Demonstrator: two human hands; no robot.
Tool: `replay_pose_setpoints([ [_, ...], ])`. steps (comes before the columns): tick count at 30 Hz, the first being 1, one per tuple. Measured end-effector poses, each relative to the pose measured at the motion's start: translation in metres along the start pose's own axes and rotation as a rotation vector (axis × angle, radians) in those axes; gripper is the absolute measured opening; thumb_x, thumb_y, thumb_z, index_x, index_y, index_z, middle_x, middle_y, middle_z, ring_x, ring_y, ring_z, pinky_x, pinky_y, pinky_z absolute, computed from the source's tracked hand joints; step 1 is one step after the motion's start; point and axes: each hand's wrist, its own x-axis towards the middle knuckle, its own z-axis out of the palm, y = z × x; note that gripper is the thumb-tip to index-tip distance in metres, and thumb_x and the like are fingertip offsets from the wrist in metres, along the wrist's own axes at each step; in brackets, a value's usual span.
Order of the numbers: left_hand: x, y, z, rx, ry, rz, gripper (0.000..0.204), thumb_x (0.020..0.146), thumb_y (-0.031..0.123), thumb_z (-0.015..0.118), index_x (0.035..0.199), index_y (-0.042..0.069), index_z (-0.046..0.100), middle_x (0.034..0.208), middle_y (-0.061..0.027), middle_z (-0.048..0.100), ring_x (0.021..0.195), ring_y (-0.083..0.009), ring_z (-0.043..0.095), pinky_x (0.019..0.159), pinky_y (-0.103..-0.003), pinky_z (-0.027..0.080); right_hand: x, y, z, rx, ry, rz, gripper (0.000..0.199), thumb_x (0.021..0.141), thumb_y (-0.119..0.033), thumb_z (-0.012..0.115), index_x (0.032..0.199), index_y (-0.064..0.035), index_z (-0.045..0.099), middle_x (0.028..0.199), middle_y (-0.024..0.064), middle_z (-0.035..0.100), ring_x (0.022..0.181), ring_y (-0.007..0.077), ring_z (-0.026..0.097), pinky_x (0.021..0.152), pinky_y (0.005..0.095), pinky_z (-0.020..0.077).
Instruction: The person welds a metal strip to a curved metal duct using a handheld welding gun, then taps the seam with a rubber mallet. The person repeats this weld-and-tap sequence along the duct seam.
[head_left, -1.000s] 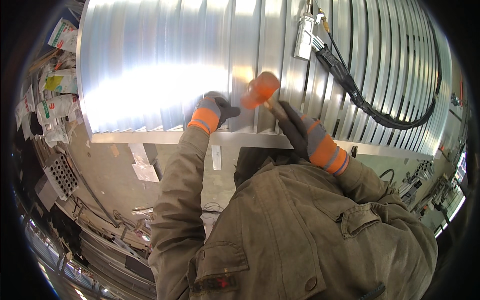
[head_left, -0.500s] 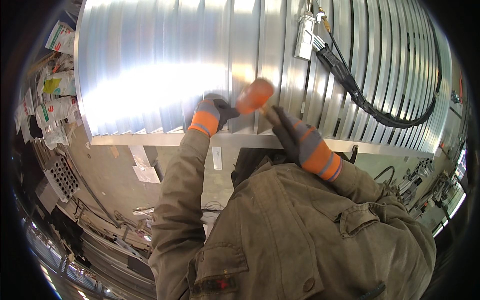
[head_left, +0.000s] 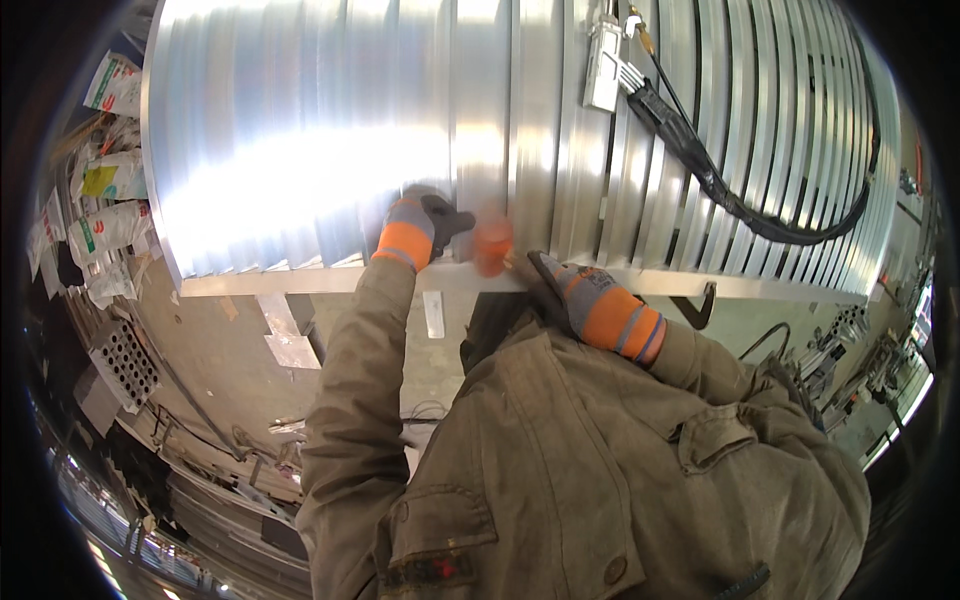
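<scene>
Head view: at frame centre, the right hand [head_left: 585, 300] is clamped on the handle of an orange mallet [head_left: 492, 245], its blurred head just right of the left hand [head_left: 420, 228], whose fingers press flat against the ribbed metal panel [head_left: 300, 150].

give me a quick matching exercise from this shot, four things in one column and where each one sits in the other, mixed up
Things:
1. left hand
2. orange mallet head
3. black cable
4. printed bags

Places:
A. stacked at the far left, beside the metal
B. looping across the upper right of the ribbed sheet
C. pressed flat on the bright ribbed sheet
D. blurred, just above the right hand, at the sheet's lower edge

Pairs: 1-C, 2-D, 3-B, 4-A
</scene>
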Motion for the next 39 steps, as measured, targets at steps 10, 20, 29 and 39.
replay_pose_setpoints([
  [10,0.011,-0.005,-0.001,0.003,-0.084,-0.043,0.052,0.093,0.056,0.082,0.089,0.005,0.078,0.072,-0.0071,0.071,0.059,-0.0224,0.064,0.058,-0.041,0.052,-0.004,0.004,0.008,0.055,0.043,-0.093,0.066,0.106,-0.022,0.057,0.165,0.0002,0.037,0.119,0.0315,0.074,0.105,0.0516,0.073,0.093,0.0539,0.0572],
  [20,0.004,-0.001,-0.003,0.001,-0.023,-0.055,0.035,0.095,0.042,0.086,0.096,0.007,0.082,0.073,-0.005,0.07,0.059,-0.0186,0.063,0.053,-0.036,0.05,-0.003,-0.004,0.004,0.167,0.272,-0.051,0.061,0.109,-0.026,0.06,0.164,-0.0073,0.041,0.113,0.0331,0.075,0.104,0.0518,0.073,0.09,0.0561,0.0576],
  [29,-0.007,-0.001,-0.002,-0.067,0.014,0.005,0.044,0.094,0.049,0.083,0.091,0.005,0.081,0.073,-0.006,0.072,0.061,-0.0191,0.066,0.057,-0.038,0.052,0.002,0.006,0.018,0.162,0.331,-0.045,0.051,0.107,-0.025,0.062,0.152,-0.0069,0.047,0.103,0.0309,0.076,0.097,0.0525,0.074,0.087,0.058,0.0575],
  [39,-0.008,-0.001,-0.002,-0.08,0.095,0.07,0.028,0.096,0.031,0.083,0.09,0.004,0.081,0.073,-0.0052,0.073,0.06,-0.0165,0.066,0.058,-0.036,0.054,0.006,-0.005,0.007,0.193,0.244,-0.013,0.035,0.112,-0.03,0.059,0.138,-0.0083,0.051,0.101,0.0309,0.074,0.091,0.0537,0.072,0.08,0.061,0.0549],
])
